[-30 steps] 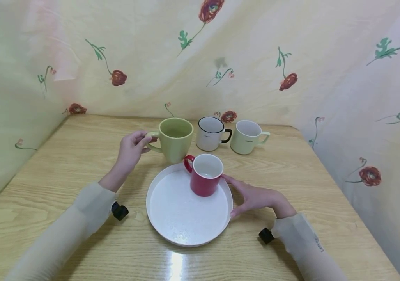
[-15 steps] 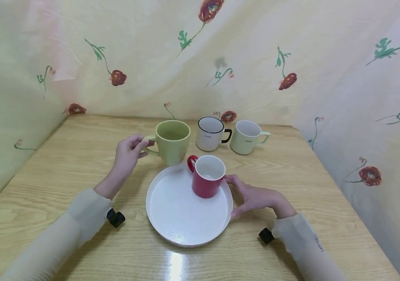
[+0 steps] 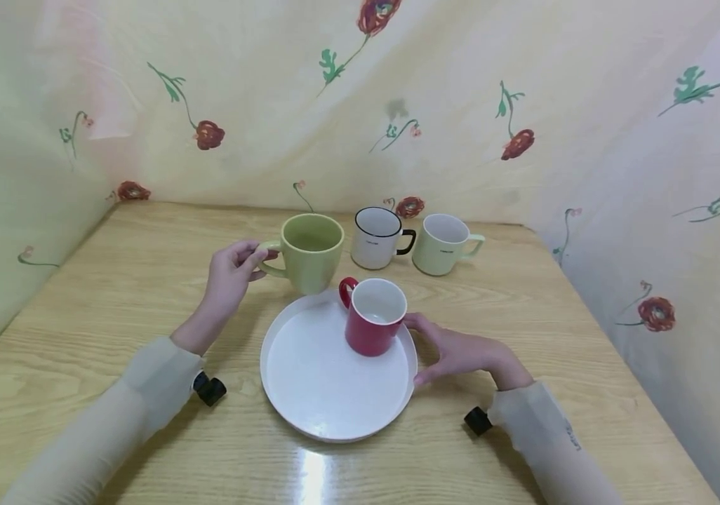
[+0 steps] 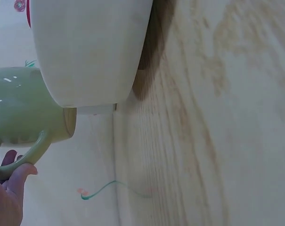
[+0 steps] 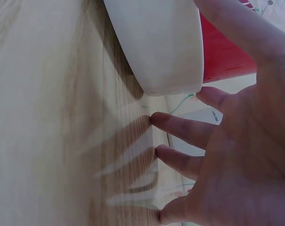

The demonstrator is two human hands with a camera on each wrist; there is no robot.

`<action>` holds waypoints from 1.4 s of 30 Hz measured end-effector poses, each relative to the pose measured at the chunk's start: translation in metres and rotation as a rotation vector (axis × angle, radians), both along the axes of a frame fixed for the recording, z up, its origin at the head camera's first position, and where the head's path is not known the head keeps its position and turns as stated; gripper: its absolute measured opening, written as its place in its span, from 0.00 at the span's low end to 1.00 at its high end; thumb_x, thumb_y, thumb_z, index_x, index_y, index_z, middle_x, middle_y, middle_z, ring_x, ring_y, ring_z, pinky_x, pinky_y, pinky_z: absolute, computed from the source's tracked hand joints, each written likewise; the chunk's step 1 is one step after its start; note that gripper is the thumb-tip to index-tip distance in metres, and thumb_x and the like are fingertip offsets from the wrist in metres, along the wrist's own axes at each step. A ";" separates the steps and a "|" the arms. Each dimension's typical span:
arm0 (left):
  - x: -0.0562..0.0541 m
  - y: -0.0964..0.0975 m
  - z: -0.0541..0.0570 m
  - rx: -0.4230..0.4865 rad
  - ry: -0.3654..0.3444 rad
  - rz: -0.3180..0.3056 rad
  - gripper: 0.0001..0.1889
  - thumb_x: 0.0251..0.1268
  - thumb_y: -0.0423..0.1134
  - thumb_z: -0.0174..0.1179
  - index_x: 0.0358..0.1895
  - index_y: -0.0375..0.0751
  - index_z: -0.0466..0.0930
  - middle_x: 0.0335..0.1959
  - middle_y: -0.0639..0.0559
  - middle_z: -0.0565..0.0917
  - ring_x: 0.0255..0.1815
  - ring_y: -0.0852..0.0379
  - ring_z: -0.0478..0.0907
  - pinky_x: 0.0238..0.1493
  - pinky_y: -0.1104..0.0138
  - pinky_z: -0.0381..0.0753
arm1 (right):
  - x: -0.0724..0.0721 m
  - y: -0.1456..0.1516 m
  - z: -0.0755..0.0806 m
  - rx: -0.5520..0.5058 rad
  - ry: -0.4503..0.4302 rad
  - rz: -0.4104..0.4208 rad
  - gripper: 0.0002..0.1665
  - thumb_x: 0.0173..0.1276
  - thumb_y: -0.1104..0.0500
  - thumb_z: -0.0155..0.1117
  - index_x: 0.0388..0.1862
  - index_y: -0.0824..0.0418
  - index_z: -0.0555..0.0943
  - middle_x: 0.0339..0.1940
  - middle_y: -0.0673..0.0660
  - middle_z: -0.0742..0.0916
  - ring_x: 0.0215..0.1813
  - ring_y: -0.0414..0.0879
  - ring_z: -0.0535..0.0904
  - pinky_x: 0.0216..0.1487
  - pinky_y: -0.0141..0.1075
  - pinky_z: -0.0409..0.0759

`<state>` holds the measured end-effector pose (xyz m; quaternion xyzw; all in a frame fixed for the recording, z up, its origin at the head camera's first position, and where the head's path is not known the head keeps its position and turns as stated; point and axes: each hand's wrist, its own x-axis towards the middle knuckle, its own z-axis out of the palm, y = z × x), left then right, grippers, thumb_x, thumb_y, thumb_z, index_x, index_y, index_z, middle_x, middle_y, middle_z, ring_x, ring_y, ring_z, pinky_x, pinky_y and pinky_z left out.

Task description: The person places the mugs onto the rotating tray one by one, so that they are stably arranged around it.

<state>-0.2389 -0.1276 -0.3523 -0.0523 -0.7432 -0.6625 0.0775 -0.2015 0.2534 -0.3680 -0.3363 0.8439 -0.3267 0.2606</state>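
Observation:
In the head view my left hand (image 3: 230, 279) pinches the handle of a large green mug (image 3: 311, 261) between thumb and fingers. The mug is upright at the far-left rim of a round white tray (image 3: 328, 389); in the left wrist view the base of this green mug (image 4: 24, 106) shows raised off the tabletop. A red mug (image 3: 369, 333) with a white inside stands on the tray's far right part, its handle pointing back left. My right hand (image 3: 461, 353) is spread at the tray's right side, thumb and forefinger at the rim. The right wrist view shows its other fingertips (image 5: 156, 117) on the table.
Behind the tray stand a white mug (image 3: 372, 245) with a black rim and handle, and a pale green mug (image 3: 438, 249) to its right. The wooden table (image 3: 518, 294) meets a flower-patterned cloth (image 3: 259, 105) at the back and sides.
My left hand and the green mug have shifted slightly left and nearer. The red mug has slid a little to the right on the tray. My right hand stays at the rim.

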 end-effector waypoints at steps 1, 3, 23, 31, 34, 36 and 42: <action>0.000 0.000 0.000 -0.001 0.000 -0.001 0.15 0.72 0.35 0.53 0.50 0.22 0.75 0.50 0.33 0.84 0.40 0.74 0.82 0.42 0.76 0.84 | 0.000 0.000 0.000 -0.004 -0.005 -0.003 0.59 0.54 0.50 0.77 0.73 0.61 0.48 0.75 0.63 0.62 0.78 0.58 0.54 0.76 0.58 0.52; 0.000 0.000 0.000 -0.010 -0.004 -0.005 0.15 0.72 0.35 0.54 0.50 0.22 0.75 0.50 0.33 0.84 0.40 0.75 0.81 0.42 0.76 0.84 | 0.000 0.000 0.000 -0.010 -0.015 -0.012 0.60 0.54 0.51 0.77 0.72 0.62 0.47 0.75 0.65 0.62 0.78 0.60 0.54 0.76 0.59 0.51; 0.015 0.003 0.000 -0.027 -0.005 -0.119 0.13 0.72 0.33 0.53 0.48 0.22 0.76 0.44 0.45 0.88 0.41 0.75 0.82 0.43 0.73 0.85 | -0.002 0.000 -0.001 0.003 -0.037 -0.002 0.71 0.53 0.51 0.78 0.79 0.61 0.36 0.81 0.62 0.48 0.80 0.60 0.41 0.77 0.61 0.44; 0.022 0.009 -0.001 -0.039 -0.047 -0.141 0.14 0.72 0.35 0.53 0.48 0.23 0.76 0.50 0.35 0.84 0.44 0.71 0.82 0.44 0.73 0.85 | -0.002 0.000 -0.002 0.008 -0.037 -0.005 0.71 0.53 0.50 0.78 0.79 0.61 0.36 0.81 0.61 0.49 0.80 0.59 0.41 0.77 0.62 0.45; 0.024 0.010 0.000 -0.041 -0.054 -0.132 0.14 0.72 0.35 0.53 0.48 0.24 0.76 0.51 0.33 0.83 0.47 0.67 0.82 0.44 0.73 0.85 | -0.003 0.001 -0.002 0.007 -0.033 -0.008 0.71 0.52 0.50 0.78 0.79 0.60 0.36 0.81 0.62 0.49 0.80 0.60 0.42 0.77 0.62 0.45; 0.025 0.011 0.001 -0.049 -0.053 -0.132 0.14 0.72 0.35 0.53 0.49 0.24 0.76 0.52 0.31 0.82 0.48 0.64 0.82 0.44 0.73 0.84 | -0.003 0.001 -0.001 0.001 -0.040 -0.005 0.71 0.53 0.51 0.78 0.79 0.61 0.37 0.80 0.62 0.49 0.80 0.60 0.42 0.77 0.62 0.45; 0.029 0.012 -0.002 -0.050 -0.070 -0.142 0.14 0.72 0.35 0.54 0.50 0.25 0.76 0.52 0.33 0.83 0.47 0.64 0.84 0.46 0.71 0.85 | -0.002 0.000 -0.002 -0.011 -0.052 0.002 0.70 0.53 0.52 0.77 0.79 0.61 0.37 0.80 0.63 0.49 0.80 0.60 0.41 0.76 0.63 0.44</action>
